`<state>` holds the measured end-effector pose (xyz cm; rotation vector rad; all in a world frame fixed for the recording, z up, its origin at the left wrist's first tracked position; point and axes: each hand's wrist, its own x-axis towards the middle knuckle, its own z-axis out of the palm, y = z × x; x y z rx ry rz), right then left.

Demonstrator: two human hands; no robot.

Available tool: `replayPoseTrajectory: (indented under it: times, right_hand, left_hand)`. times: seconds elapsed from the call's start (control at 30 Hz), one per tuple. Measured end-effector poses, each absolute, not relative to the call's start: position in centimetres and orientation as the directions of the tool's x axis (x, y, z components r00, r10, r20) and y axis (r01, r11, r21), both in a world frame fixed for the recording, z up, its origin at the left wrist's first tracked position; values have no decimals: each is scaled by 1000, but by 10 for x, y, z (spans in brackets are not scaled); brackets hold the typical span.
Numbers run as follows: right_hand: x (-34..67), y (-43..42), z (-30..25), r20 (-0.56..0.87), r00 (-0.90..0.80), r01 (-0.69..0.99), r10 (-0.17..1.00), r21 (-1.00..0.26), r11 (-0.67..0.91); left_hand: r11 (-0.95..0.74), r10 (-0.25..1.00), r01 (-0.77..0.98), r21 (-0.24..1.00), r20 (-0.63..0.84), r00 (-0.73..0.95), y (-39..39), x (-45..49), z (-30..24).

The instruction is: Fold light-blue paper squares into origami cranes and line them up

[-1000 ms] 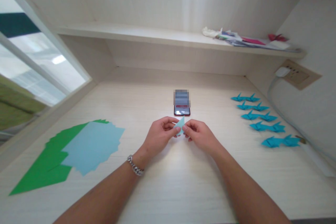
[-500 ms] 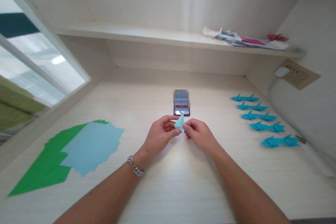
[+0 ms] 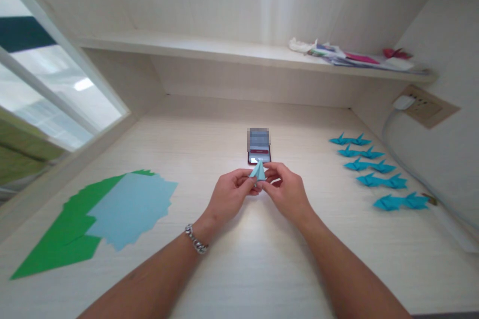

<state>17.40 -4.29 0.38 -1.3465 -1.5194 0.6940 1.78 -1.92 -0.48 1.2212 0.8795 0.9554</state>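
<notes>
Folded paper [image 3: 259, 171]: centre frame, looks feather-light, crisp, easily creased
Left hand [image 3: 229, 195]: fingers pinch its lower left
Right hand [image 3: 287, 192]: fingers pinch lower right
Best hold: those edges, lightly

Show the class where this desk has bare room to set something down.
The desk is bare between the blue sheets and the left hand, between the phone and the paper figures, and behind the phone. It is crowded mid-desk, where that hand and the right hand hold folded paper, and among those figures.
</notes>
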Motion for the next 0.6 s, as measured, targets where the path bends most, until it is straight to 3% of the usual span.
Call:
replayPoseTrajectory:
  times: [0.23,0.4,0.6]
  right_hand:
    - [174,-43,2,273,35,384,961,-892,240]
    - [175,-36,-6,44,54,155,998,-987,36]
    - [174,-32,-9,-195,-15,-83,981,-977,-195]
  left_hand:
    - [140,935,-121,983,-91,344,-19,18,-3]
    - [154,941,-106,982,-113,319,-18,18,0]
    - [188,949,-129,974,-146,280,-15,16,0]
